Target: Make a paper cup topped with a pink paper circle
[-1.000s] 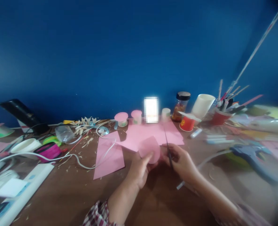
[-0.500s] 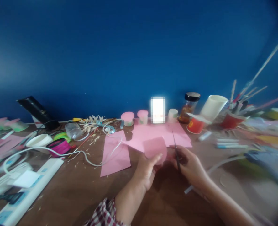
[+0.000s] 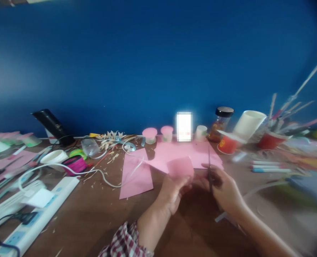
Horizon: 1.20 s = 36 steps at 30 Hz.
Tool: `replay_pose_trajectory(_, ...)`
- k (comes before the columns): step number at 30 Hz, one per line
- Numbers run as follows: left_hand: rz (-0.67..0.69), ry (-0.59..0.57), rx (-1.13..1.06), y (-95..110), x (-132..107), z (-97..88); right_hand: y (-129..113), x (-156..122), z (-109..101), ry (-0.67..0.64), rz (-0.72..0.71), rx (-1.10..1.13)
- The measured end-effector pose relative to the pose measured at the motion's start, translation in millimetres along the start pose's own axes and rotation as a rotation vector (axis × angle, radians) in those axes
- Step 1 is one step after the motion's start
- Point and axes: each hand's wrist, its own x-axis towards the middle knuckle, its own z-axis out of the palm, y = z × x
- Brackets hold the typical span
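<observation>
My left hand (image 3: 177, 189) is closed on a small pink piece of paper (image 3: 181, 167), thumb on its near edge. The piece has a partly rounded outline and is raised above the table. My right hand (image 3: 225, 187) grips a pair of scissors (image 3: 209, 171), its thin dark blades pointing up and away from me. The blades stand to the right of the paper, apart from it. Motion blur smears the fingers between the two hands. Behind them lies a large pink sheet (image 3: 162, 151), and another pink sheet (image 3: 137, 175) rests to the left.
Small cups with pink paper tops (image 3: 149, 135) line the blue wall. A glowing white screen (image 3: 184, 126), a black-lidded jar (image 3: 222, 119) and a red cup (image 3: 226, 144) stand further right. On the left are a power strip (image 3: 51, 210), a white cable (image 3: 102, 173) and tape rolls (image 3: 75, 164).
The whole scene has shifted slightly to the right in view as the camera turned left. Both hands keep their hold on the paper and the scissors.
</observation>
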Motion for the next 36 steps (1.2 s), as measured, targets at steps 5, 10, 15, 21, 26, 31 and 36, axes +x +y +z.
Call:
replay_pose_trajectory(5,0.057,-0.059,0.006,1,-1,1.9,-1,0,1,0.018,-0.002,0.023)
replay_pose_trajectory(10,0.058,0.001,-0.01,2,0,3.4,-3,0,1,0.035,0.003,-0.023)
replay_pose_trajectory(15,0.044,0.026,0.011,0,2,0.7,-4,0,0,0.051,-0.023,-0.059)
replay_pose_trajectory(21,0.031,0.016,0.028,-1,2,1.2,-3,2,-1,0.069,-0.043,-0.105)
replay_pose_trajectory(26,0.02,0.023,0.001,0,2,1.8,-8,3,-1,0.106,-0.054,-0.183)
replay_pose_trajectory(31,0.022,0.027,0.008,-1,3,0.2,-14,3,-2,0.132,-0.056,-0.221)
replay_pose_trajectory(36,0.006,0.043,-0.004,-2,3,1.0,-13,3,-3,0.138,-0.044,-0.236)
